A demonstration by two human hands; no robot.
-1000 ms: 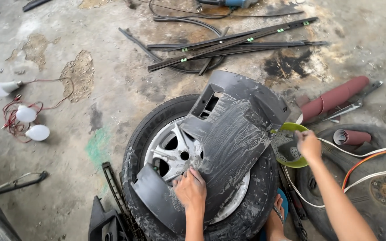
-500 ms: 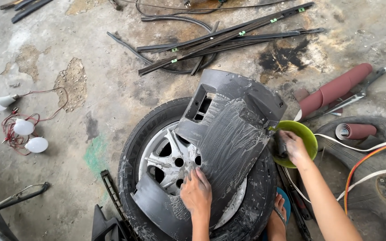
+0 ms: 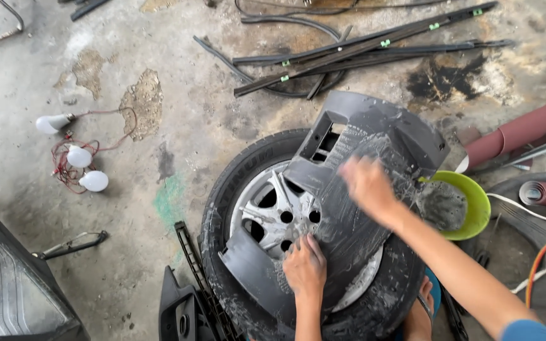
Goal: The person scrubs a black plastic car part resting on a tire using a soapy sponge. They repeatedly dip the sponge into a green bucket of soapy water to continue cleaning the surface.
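Note:
A wet, dark grey plastic car trim panel (image 3: 349, 208) lies across a tyre with a silver wheel (image 3: 266, 215) on the concrete floor. My left hand (image 3: 306, 265) presses flat on the lower part of the panel, fingers together. My right hand (image 3: 366, 186) is blurred over the upper middle of the panel; whether it holds anything I cannot tell. A green bowl (image 3: 475, 205) with murky water sits just right of the tyre.
Long black rubber strips (image 3: 361, 53) lie at the back. Three white bulbs on red wire (image 3: 77, 158) are at left. Rolls of reddish sandpaper (image 3: 519, 129) and an orange hose (image 3: 545, 252) are at right. Black plastic parts (image 3: 188, 303) sit at front left.
My right hand left the green bowl and swept left onto the panel. My left hand stayed pressed on the panel's lower part.

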